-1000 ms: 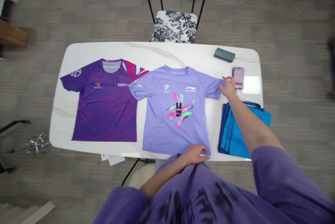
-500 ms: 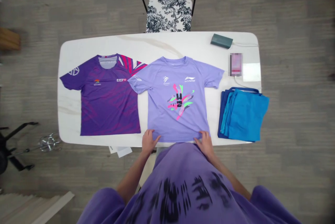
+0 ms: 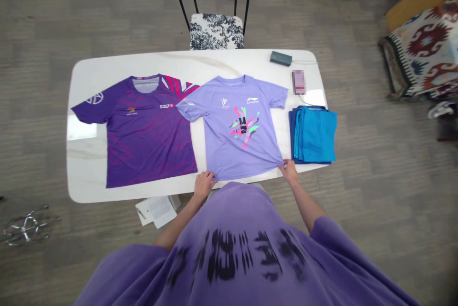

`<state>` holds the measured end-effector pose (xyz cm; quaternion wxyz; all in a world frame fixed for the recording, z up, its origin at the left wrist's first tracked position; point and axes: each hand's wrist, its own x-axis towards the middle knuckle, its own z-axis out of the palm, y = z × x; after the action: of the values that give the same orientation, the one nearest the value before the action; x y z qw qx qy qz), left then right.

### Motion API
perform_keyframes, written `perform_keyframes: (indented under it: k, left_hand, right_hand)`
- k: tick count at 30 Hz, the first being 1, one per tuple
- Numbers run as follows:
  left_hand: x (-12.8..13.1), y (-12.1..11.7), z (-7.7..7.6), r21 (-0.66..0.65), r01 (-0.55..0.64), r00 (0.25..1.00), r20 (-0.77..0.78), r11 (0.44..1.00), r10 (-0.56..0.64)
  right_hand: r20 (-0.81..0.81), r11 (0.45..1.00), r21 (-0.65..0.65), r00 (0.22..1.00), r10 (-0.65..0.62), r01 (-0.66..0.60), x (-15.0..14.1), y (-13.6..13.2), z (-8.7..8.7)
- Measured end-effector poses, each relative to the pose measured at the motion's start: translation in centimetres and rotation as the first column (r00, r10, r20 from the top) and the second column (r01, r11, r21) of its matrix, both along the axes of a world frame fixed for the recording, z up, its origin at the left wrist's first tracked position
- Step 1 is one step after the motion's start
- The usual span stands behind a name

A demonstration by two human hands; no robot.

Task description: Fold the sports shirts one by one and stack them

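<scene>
A lavender T-shirt (image 3: 229,153) with a bright printed motif lies spread face up on the table. At its lower left corner, my left hand (image 3: 204,184) is closed on the hem, thumb against fingers. My right hand (image 3: 289,171) pinches the lower right corner and stretches it slightly outward. To the left lies a dark purple jersey (image 3: 150,139) with pink streaks, spread flat; the lavender left sleeve overlaps its right sleeve. Right of the T-shirt sits a folded stack of blue clothes (image 3: 318,134), bright blue above darker blue.
The white table (image 3: 86,172) has rounded corners. A dark green box-shaped device (image 3: 281,58) with a cable and a blurred phone (image 3: 298,82) lie at the back right. A patterned chair (image 3: 216,32) stands behind. White papers (image 3: 157,210) show below the front edge.
My right hand has moved outward to the T-shirt's lower right corner, pulling the hem that way. My left hand stays near the left corner. The camera view has shifted to the right.
</scene>
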<state>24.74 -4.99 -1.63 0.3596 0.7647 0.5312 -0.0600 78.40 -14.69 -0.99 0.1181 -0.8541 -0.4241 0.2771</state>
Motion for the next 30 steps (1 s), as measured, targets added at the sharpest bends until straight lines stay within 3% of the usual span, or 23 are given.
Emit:
perform_keyframes:
  k: [7, 13, 16, 25, 30]
  left_hand:
    - [0.8, -1.8, 0.6, -0.044, -0.139, 0.986, 0.082, 0.989, 0.143]
    - [-0.7, -3.8, 3.6, -0.06, -0.26, 0.958, 0.108, 0.964, 0.266]
    - [-0.7, -4.7, 4.3, -0.056, -0.288, 0.955, 0.052, 0.956, 0.291]
    - [5.0, -5.7, 2.1, 0.033, -0.254, 0.962, -0.095, 0.967, 0.256]
    - [5.7, -6.1, 1.4, 0.034, -0.279, 0.951, -0.129, 0.96, 0.281]
  right_hand:
    - [-0.152, 0.999, -0.005, 0.987, -0.051, 0.051, 0.7, -0.1, 1.3]
    - [-0.242, 0.992, 0.111, 0.97, -0.03, 0.059, 2.4, -2.1, 3.3]
    - [-0.27, 0.987, 0.155, 0.963, 0.009, 0.034, 2.9, -3.2, 3.6]
    - [-0.212, 0.983, 0.176, 0.973, 0.093, -0.056, 2.0, -5.5, 4.3]
    - [-0.143, 0.982, 0.169, 0.984, 0.108, -0.083, 2.0, -5.8, 4.8]
